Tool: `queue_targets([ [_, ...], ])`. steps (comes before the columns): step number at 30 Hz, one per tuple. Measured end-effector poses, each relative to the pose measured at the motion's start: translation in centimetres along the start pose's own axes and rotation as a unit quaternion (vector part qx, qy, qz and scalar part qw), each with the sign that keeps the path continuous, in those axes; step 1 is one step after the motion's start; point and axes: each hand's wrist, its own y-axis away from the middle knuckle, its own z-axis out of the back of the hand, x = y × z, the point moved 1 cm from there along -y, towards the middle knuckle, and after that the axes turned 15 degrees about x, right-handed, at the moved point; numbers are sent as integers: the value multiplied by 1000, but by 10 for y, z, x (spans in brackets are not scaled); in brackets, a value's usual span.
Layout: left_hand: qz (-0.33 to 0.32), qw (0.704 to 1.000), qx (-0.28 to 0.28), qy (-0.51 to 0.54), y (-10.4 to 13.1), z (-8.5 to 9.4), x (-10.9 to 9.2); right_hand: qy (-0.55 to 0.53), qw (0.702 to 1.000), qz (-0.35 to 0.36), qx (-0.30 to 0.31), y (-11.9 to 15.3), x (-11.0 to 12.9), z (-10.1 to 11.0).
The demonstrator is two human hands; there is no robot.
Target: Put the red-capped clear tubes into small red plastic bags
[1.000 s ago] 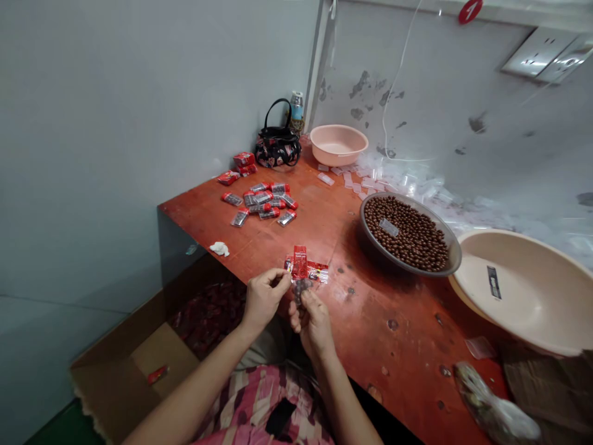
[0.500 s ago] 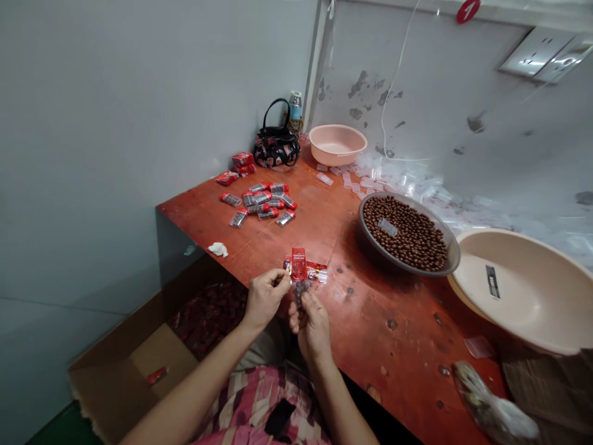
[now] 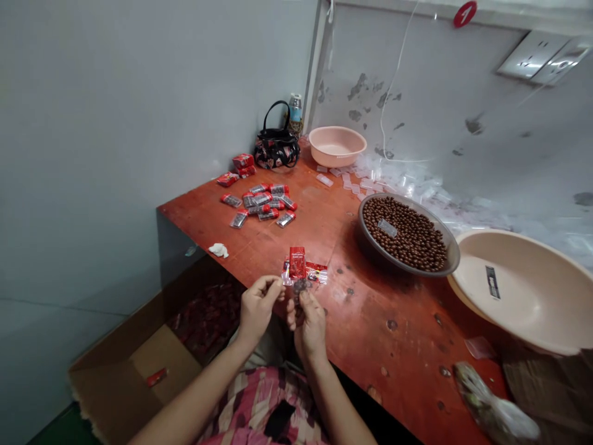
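Observation:
My right hand point(image 3: 309, 324) grips a small clear pack of dark brown balls point(image 3: 300, 285) between thumb and fingers, near the table's front edge. A red printed top point(image 3: 297, 262) stands up from that pack. To its left is my left hand point(image 3: 259, 307), thumb and forefinger pinched together just apart from the pack; whatever may be between them is too small to make out. Behind the pack lie shiny red printed wrappers point(image 3: 317, 272) on the table. Farther back, several filled packs with red ends point(image 3: 262, 199) are loosely heaped.
A grey bowl of brown balls point(image 3: 430, 238) stands right of my hands, beside a large beige basin point(image 3: 546, 290). Clear plastic cases point(image 3: 417, 179) line the wall. A pink basin point(image 3: 337, 148), handbag point(image 3: 277, 151) and red packs point(image 3: 243, 162) stand behind. Below left is a cardboard box point(image 3: 111, 383).
My left hand has drawn back slightly to the left and down, away from the pack. My right hand keeps its grip with only a slight shift.

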Motion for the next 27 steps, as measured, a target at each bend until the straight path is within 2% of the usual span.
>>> queue_targets([
  [2, 10, 996, 16, 84, -7, 1, 1, 8, 1000, -11, 5, 2, -1, 1],
  [4, 35, 984, 74, 156, -12, -3, 1, 18, 1000, -15, 10, 3, -1, 1],
  [6, 68, 968, 126, 207, -14, -8, 1, 35, 999, -15, 13, 4, -2, 2],
  [8, 92, 956, 146, 236, -15, -13, 2, 62, 998, -12, 15, 3, -2, 3],
  [13, 111, 954, 116, 253, -11, -18, 7, 121, 993, -1, 10, 4, -1, 6],
  [16, 106, 956, 108, 252, -8, -17, 7, 101, 995, -2, 8, 4, -1, 7],
  [21, 123, 933, 175, 289, -9, -15, 1, 37, 997, -41, 49, 3, -1, 5],
  [24, 126, 933, 181, 285, -10, -17, 3, 84, 995, -33, 51, 4, 1, 5],
  [27, 113, 949, 136, 260, -11, -21, 10, 193, 981, -8, 11, 8, 4, 8],
])
